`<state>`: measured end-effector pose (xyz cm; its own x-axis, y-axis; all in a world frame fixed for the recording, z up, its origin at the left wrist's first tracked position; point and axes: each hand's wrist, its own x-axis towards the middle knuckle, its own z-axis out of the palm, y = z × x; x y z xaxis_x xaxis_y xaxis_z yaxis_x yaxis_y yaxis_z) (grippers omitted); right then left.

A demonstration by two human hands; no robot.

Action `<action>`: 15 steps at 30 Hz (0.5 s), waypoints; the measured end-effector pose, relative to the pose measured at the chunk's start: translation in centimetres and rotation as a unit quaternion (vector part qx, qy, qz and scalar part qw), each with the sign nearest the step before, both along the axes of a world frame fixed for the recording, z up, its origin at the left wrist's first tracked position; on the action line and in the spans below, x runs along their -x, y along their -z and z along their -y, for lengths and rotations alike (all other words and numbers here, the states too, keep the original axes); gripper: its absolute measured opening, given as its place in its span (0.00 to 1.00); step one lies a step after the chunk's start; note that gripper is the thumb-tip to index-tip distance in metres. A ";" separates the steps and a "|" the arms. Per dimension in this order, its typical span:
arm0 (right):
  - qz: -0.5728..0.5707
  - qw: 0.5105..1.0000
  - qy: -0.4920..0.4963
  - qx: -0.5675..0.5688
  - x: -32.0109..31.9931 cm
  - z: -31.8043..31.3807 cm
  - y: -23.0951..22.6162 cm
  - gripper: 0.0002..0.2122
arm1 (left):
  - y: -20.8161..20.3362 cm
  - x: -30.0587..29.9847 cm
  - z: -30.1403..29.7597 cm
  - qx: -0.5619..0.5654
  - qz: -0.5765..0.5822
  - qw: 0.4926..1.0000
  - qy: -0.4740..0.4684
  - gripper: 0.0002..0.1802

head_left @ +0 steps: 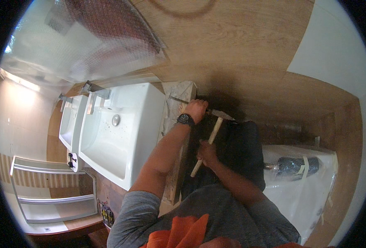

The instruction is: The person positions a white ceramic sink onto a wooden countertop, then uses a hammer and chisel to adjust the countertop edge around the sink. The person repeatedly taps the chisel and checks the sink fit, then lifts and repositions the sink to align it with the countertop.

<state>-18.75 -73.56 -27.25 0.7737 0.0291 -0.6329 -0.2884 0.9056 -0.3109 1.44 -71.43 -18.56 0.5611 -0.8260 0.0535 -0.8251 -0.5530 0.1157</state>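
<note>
My left hand (pixel 196 110), with a black watch on its wrist, is closed around a thin metal chisel (pixel 178 99). The blade points left over the rough edge of the grey counter (pixel 175 89); whether its tip touches is too small to tell. My right hand (pixel 207 153) grips the pale wooden handle of a hammer (pixel 214 131). The hammer's metal head is just right of my left fist, near the hidden end of the chisel. Beneath the hammer are my dark trousers.
A white washbasin (pixel 147 136) with a square tap (pixel 98 89) stands close left, a second basin (pixel 70 120) beyond it. Bubble wrap (pixel 79 45) hangs at the upper left. Wood-look tiles cover the wall ahead. At right is a plastic-covered white fixture (pixel 282 192) bearing a wrapped dark object (pixel 292 166).
</note>
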 end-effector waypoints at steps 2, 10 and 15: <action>-0.007 0.997 0.055 0.051 -0.5 -0.2 0.1 0.05 | -0.2 0.1 0.2 -0.007 -0.002 1.000 0.003 0.07; 0.027 0.998 -0.004 -0.049 -0.1 0.4 0.3 0.10 | 0.3 -0.4 -0.3 -0.002 -0.014 1.000 -0.008 0.07; 0.048 0.998 0.009 0.045 -0.1 -0.3 -0.7 0.10 | -0.6 0.0 0.0 -0.013 0.005 1.000 0.010 0.08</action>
<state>-18.61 -73.23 -26.52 0.8309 -0.0394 -0.5550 -0.2372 0.8772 -0.4175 1.42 -71.38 -17.92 0.5447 -0.8378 0.0376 -0.8366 -0.5397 0.0944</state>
